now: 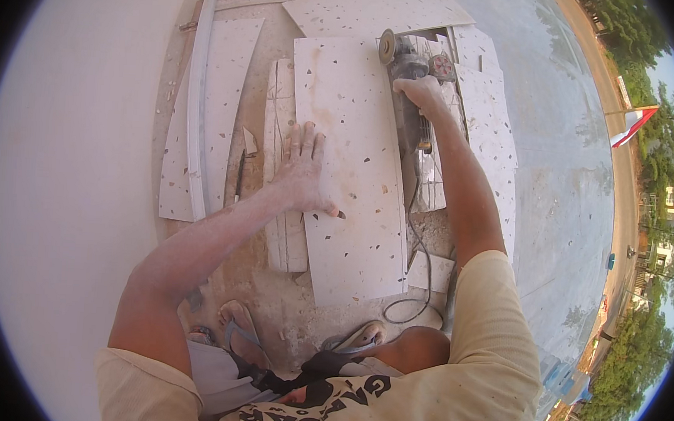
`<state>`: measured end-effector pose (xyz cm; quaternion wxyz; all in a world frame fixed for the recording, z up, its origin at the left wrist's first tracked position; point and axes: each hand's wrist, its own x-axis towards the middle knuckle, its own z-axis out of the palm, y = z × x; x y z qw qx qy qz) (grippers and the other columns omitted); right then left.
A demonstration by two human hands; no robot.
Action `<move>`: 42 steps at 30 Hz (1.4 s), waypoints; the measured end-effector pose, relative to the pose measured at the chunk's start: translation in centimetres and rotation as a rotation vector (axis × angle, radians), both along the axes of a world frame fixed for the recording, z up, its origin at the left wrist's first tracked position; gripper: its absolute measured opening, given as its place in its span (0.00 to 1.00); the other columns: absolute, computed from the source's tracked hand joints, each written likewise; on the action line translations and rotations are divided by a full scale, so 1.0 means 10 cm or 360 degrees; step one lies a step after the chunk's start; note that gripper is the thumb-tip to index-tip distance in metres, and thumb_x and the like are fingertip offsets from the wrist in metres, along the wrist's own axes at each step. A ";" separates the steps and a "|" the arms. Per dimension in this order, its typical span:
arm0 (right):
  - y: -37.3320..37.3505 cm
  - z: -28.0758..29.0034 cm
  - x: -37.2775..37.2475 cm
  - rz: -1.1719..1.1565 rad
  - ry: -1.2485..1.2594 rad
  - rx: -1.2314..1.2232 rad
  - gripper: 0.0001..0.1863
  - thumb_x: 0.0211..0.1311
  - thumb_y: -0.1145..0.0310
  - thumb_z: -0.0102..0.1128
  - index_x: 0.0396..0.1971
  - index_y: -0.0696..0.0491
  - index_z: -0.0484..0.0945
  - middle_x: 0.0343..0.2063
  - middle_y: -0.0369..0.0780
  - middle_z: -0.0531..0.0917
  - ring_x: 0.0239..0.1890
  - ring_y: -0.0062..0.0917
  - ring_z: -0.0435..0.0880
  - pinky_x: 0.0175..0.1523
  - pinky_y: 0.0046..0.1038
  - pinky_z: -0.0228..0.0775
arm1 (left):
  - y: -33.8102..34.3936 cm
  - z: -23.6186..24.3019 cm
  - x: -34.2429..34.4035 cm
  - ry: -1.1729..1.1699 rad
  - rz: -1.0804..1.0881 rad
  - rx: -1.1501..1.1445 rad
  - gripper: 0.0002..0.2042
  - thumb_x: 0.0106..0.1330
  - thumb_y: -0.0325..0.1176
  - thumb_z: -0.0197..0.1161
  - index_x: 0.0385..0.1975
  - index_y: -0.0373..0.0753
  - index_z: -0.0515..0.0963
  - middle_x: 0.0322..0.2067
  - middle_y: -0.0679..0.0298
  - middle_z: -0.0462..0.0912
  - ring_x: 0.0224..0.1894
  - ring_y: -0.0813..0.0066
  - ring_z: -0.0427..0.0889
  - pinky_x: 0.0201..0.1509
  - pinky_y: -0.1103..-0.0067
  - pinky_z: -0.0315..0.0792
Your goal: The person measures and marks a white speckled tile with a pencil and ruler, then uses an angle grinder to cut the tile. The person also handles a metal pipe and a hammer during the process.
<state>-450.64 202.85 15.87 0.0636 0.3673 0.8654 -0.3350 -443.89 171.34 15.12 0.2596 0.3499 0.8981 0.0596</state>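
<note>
A long white speckled terrazzo-look tile [359, 235] lies lengthwise in front of me. My left hand [302, 170] rests flat on its left edge, fingers spread. My right hand [421, 92] is wrapped round the body of an angle grinder [410, 68], beside the tile's far right edge. The grinder's round disc [387, 47] stands at the far right corner of the tile; whether it touches the tile I cannot tell. Pale dust coats my left hand and forearm. Under the tile's left side lies a white block [279, 242].
A black cord [426, 274] runs from the grinder and loops near my right foot. More speckled tiles [376, 11] lie beyond and to both sides. A long pale metal bar [197, 109] lies at left, beside a white wall [78, 156]. A small tile offcut [430, 272] sits near my right knee.
</note>
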 end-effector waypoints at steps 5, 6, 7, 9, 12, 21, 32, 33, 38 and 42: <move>0.03 -0.01 -0.04 -0.0002 -0.0019 0.0006 0.28 0.39 0.54 0.71 0.35 0.64 0.83 0.31 0.45 0.85 0.32 0.32 0.85 0.33 0.34 0.77 | 0.01 0.02 0.00 -0.0014 0.0006 0.0014 0.72 0.37 0.62 0.79 0.74 0.28 0.37 0.74 0.39 0.28 0.76 0.40 0.23 0.79 0.55 0.36; 0.04 -0.01 -0.05 0.0006 -0.0024 0.0006 0.28 0.39 0.54 0.71 0.35 0.64 0.83 0.32 0.45 0.85 0.32 0.32 0.85 0.34 0.34 0.77 | 0.01 0.02 0.00 -0.0016 0.0005 0.0006 0.72 0.37 0.62 0.79 0.74 0.27 0.37 0.74 0.39 0.28 0.76 0.40 0.23 0.79 0.55 0.36; 0.04 -0.01 -0.05 0.0014 -0.0029 0.0007 0.29 0.39 0.54 0.71 0.35 0.64 0.83 0.32 0.45 0.85 0.32 0.32 0.85 0.34 0.34 0.77 | 0.01 0.02 0.00 -0.0008 0.0002 0.0008 0.72 0.37 0.63 0.79 0.74 0.27 0.38 0.74 0.39 0.29 0.76 0.40 0.23 0.79 0.55 0.36; 0.00 0.03 -0.05 0.0032 -0.0022 0.0010 0.29 0.39 0.54 0.71 0.35 0.64 0.83 0.32 0.45 0.85 0.32 0.32 0.85 0.34 0.34 0.77 | 0.00 0.01 0.00 0.0007 0.0003 0.0006 0.72 0.37 0.63 0.79 0.74 0.27 0.38 0.74 0.38 0.29 0.76 0.40 0.23 0.79 0.55 0.36; -0.01 0.04 -0.07 0.0039 -0.0026 0.0008 0.28 0.39 0.54 0.71 0.35 0.64 0.83 0.31 0.45 0.85 0.32 0.32 0.85 0.33 0.34 0.77 | -0.01 0.00 0.00 -0.0005 -0.0001 0.0027 0.72 0.37 0.63 0.78 0.74 0.27 0.38 0.74 0.38 0.29 0.76 0.40 0.23 0.79 0.55 0.36; 0.08 -0.05 -0.14 0.0026 0.0021 -0.0014 0.27 0.39 0.55 0.72 0.33 0.64 0.82 0.29 0.43 0.83 0.29 0.30 0.83 0.32 0.34 0.75 | 0.00 0.00 -0.01 -0.0026 0.0009 0.0027 0.72 0.37 0.63 0.78 0.74 0.27 0.38 0.74 0.38 0.29 0.76 0.40 0.23 0.79 0.55 0.36; 0.09 -0.06 -0.22 -0.0015 0.0026 -0.0048 0.27 0.39 0.55 0.72 0.34 0.64 0.83 0.32 0.44 0.84 0.32 0.30 0.84 0.32 0.34 0.76 | 0.01 0.00 0.00 -0.0010 0.0001 0.0030 0.71 0.37 0.61 0.79 0.73 0.26 0.38 0.74 0.37 0.29 0.76 0.39 0.23 0.79 0.55 0.36; 0.08 -0.05 -0.23 -0.0020 0.0036 -0.0050 0.27 0.39 0.56 0.72 0.34 0.64 0.83 0.32 0.44 0.84 0.32 0.30 0.84 0.32 0.34 0.76 | 0.00 0.00 0.00 -0.0002 0.0002 0.0033 0.71 0.38 0.61 0.79 0.73 0.26 0.38 0.74 0.37 0.29 0.76 0.39 0.23 0.79 0.55 0.36; 0.06 -0.04 -0.27 -0.0020 0.0040 -0.0069 0.27 0.39 0.56 0.72 0.35 0.64 0.83 0.33 0.44 0.84 0.33 0.30 0.84 0.33 0.34 0.76 | -0.01 -0.02 -0.01 -0.0003 -0.0013 0.0051 0.71 0.37 0.62 0.79 0.73 0.25 0.38 0.74 0.37 0.29 0.76 0.38 0.22 0.79 0.55 0.36; 0.07 -0.03 -0.31 -0.0024 0.0021 -0.0038 0.28 0.39 0.55 0.72 0.36 0.65 0.83 0.34 0.45 0.84 0.35 0.31 0.85 0.35 0.34 0.77 | -0.01 -0.01 -0.01 -0.0034 -0.0010 0.0067 0.71 0.37 0.62 0.79 0.73 0.25 0.38 0.74 0.37 0.28 0.76 0.38 0.22 0.78 0.54 0.36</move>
